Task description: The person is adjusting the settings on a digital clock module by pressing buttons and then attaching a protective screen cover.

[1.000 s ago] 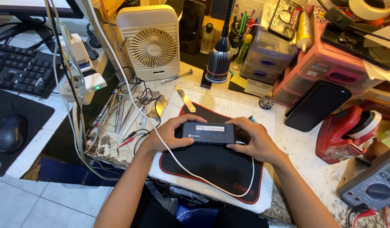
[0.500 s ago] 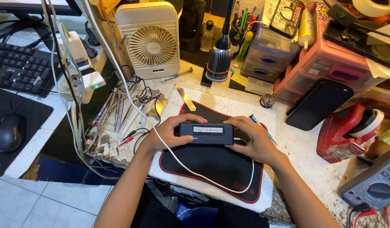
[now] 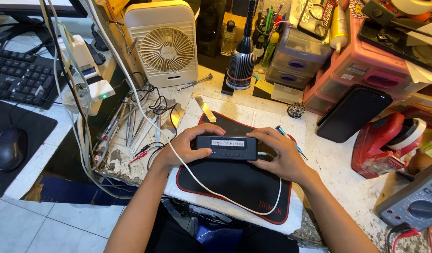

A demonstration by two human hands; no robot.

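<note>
Both hands hold a small black rectangular device (image 3: 225, 148) with a white label strip on top, just above a black mat with red edging (image 3: 234, 187). My left hand (image 3: 188, 146) grips its left end. My right hand (image 3: 276, 154) wraps its right end, fingers over the far side. A white cable (image 3: 211, 189) runs from the upper left, over my left wrist and across the mat, then curves up to the device's right end under my right hand.
A white desk fan (image 3: 164, 44), a lamp base (image 3: 240, 70), plastic drawer boxes (image 3: 300, 61), a black phone (image 3: 354, 113), a red tape dispenser (image 3: 387, 143), a multimeter (image 3: 415, 206), tweezers and hand tools (image 3: 131, 126), keyboard (image 3: 19, 77) and mouse (image 3: 9, 149) at left.
The hands and the device stay in nearly the same spot; the device has shifted very slightly and the view has moved a little.
</note>
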